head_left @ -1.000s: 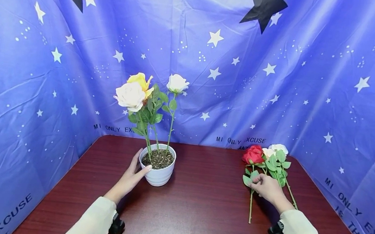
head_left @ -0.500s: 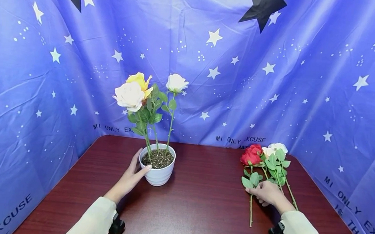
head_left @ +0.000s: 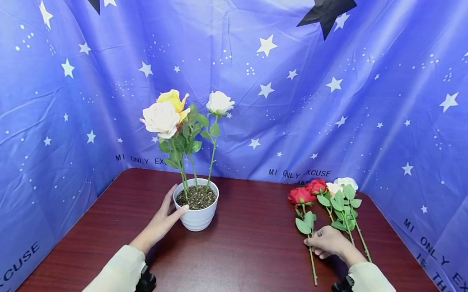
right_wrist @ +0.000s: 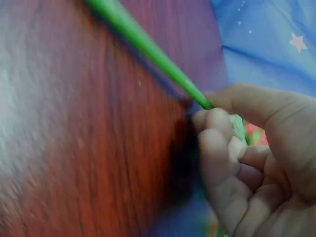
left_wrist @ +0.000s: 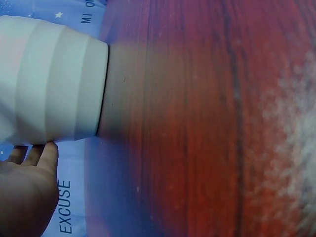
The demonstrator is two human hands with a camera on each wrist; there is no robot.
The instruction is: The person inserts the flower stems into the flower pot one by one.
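Observation:
My right hand (head_left: 330, 241) pinches the green stem of a red rose (head_left: 301, 195), just under its leaves; the bloom points away and the lower stem slants toward me. In the right wrist view, thumb and fingertips meet on the stem (right_wrist: 158, 63). My left hand (head_left: 165, 220) rests against the near left side of a white ribbed flowerpot (head_left: 198, 219), thumb by the rim and fingers fairly straight. The left wrist view has those fingertips touching the pot wall (left_wrist: 59, 89). Two white roses and a yellow rose (head_left: 173, 100) stand in the pot's soil (head_left: 198, 197).
Beside my right hand lie another red rose (head_left: 317, 186), a cream rose (head_left: 333, 189) and a white rose (head_left: 346, 183), their stems toward me. The dark red wooden table (head_left: 252, 237) is bordered by a blue star-printed cloth (head_left: 259, 75) at the back and sides.
The red rose in my right hand has shifted left, away from the other cut roses, its bloom swinging left and uncovering a second red bloom. My left hand and the pot stay put.

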